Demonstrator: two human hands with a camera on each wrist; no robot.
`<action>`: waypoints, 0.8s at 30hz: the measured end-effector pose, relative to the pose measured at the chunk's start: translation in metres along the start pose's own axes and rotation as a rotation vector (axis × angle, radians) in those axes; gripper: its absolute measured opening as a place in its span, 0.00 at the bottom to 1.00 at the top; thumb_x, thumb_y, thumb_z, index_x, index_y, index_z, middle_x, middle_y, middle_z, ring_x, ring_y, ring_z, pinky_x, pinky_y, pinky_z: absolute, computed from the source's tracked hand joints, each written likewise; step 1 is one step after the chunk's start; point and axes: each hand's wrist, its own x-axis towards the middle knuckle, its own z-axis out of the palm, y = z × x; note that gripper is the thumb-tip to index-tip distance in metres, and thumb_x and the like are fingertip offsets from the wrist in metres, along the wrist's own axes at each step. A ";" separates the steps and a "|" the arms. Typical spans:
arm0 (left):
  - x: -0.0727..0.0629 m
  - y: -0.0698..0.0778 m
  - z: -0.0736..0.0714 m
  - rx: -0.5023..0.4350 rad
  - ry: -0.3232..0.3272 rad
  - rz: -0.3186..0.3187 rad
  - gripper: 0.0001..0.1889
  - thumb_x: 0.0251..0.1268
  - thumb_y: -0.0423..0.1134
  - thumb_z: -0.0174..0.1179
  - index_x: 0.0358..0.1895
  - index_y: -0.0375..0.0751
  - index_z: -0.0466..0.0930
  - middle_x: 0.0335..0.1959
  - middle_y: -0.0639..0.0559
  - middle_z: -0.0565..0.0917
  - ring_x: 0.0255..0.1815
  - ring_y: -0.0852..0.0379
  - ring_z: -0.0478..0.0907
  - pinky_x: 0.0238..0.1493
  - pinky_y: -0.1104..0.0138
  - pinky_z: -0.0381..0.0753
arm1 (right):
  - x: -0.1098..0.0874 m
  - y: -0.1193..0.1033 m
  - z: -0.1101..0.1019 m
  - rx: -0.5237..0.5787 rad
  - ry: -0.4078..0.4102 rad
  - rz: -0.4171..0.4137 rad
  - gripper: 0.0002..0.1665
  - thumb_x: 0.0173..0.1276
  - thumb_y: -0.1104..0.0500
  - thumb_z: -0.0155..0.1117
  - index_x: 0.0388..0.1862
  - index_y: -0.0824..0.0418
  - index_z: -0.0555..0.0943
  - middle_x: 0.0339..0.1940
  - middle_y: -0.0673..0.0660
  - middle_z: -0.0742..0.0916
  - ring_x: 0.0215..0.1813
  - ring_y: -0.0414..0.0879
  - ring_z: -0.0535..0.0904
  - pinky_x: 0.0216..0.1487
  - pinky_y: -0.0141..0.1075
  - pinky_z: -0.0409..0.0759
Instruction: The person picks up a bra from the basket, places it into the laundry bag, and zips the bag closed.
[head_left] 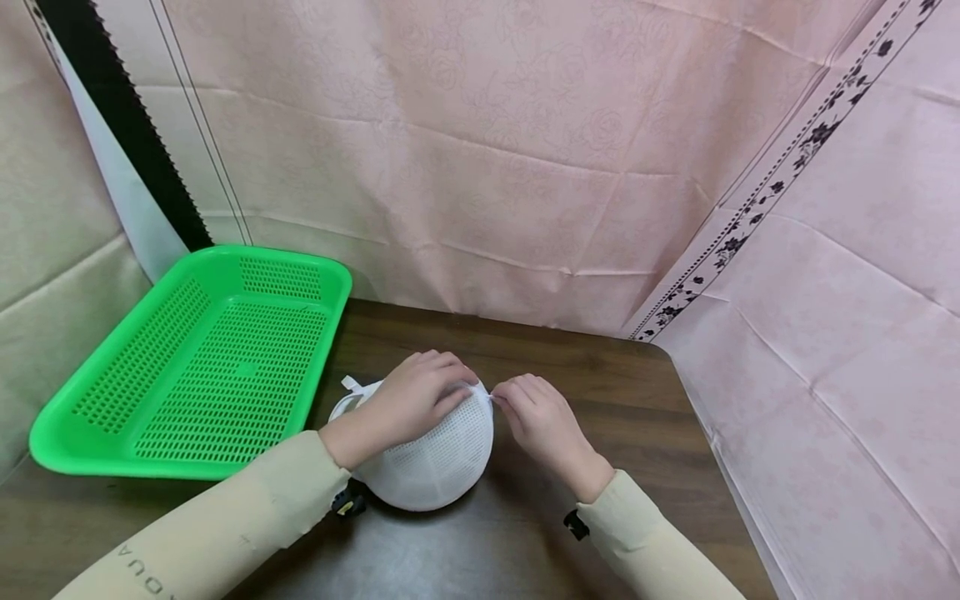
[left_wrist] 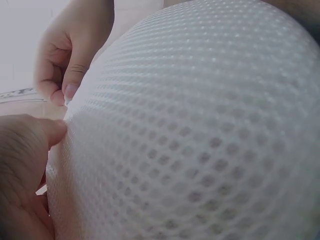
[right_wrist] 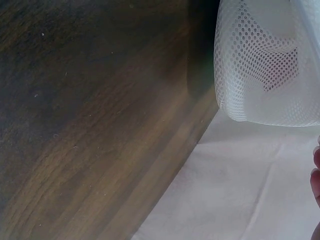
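Observation:
A rounded white mesh laundry bag (head_left: 450, 454) sits on the table, puffed out, with a small white loop (head_left: 351, 383) at its far left edge. My left hand (head_left: 416, 396) lies over its top and grips the edge between thumb and fingers. In the left wrist view the mesh fills most of the picture, with the left thumb (left_wrist: 56, 131) against its rim. With thumb and forefinger my right hand (head_left: 543, 421) pinches a tiny white bit at the bag's right rim; whether it is a zipper pull I cannot tell. In the right wrist view only fingertips (right_wrist: 317, 170) show.
On the left stands a green plastic basket (head_left: 322, 350) with slotted walls. The brown wooden table (head_left: 615, 392) ends at a pale pink patterned cloth (head_left: 525, 167) hanging behind and to the right.

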 end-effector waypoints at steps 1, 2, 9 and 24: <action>0.000 0.000 0.000 -0.004 0.011 0.003 0.08 0.68 0.43 0.60 0.47 0.51 0.84 0.44 0.59 0.81 0.47 0.57 0.75 0.52 0.59 0.71 | 0.000 0.000 0.000 0.000 0.000 0.000 0.05 0.66 0.65 0.64 0.40 0.61 0.79 0.36 0.50 0.83 0.39 0.44 0.78 0.40 0.37 0.76; 0.000 0.000 0.001 -0.006 0.021 0.007 0.07 0.68 0.42 0.60 0.46 0.51 0.84 0.43 0.59 0.81 0.46 0.57 0.75 0.52 0.59 0.72 | 0.000 -0.001 0.000 -0.001 0.001 -0.001 0.04 0.66 0.65 0.64 0.39 0.61 0.79 0.36 0.50 0.83 0.39 0.44 0.78 0.40 0.37 0.76; -0.001 -0.002 0.005 -0.022 0.082 0.023 0.05 0.65 0.38 0.63 0.41 0.51 0.83 0.39 0.60 0.81 0.42 0.57 0.75 0.48 0.60 0.72 | 0.001 -0.001 0.002 0.003 0.009 -0.005 0.02 0.70 0.63 0.60 0.39 0.61 0.79 0.35 0.50 0.83 0.38 0.44 0.79 0.40 0.37 0.76; -0.002 -0.003 -0.003 -0.086 0.104 -0.072 0.04 0.66 0.39 0.62 0.41 0.52 0.83 0.38 0.63 0.80 0.42 0.61 0.76 0.45 0.62 0.76 | 0.004 -0.001 0.002 0.009 -0.009 0.012 0.06 0.64 0.66 0.66 0.39 0.61 0.79 0.37 0.50 0.83 0.40 0.44 0.78 0.41 0.37 0.76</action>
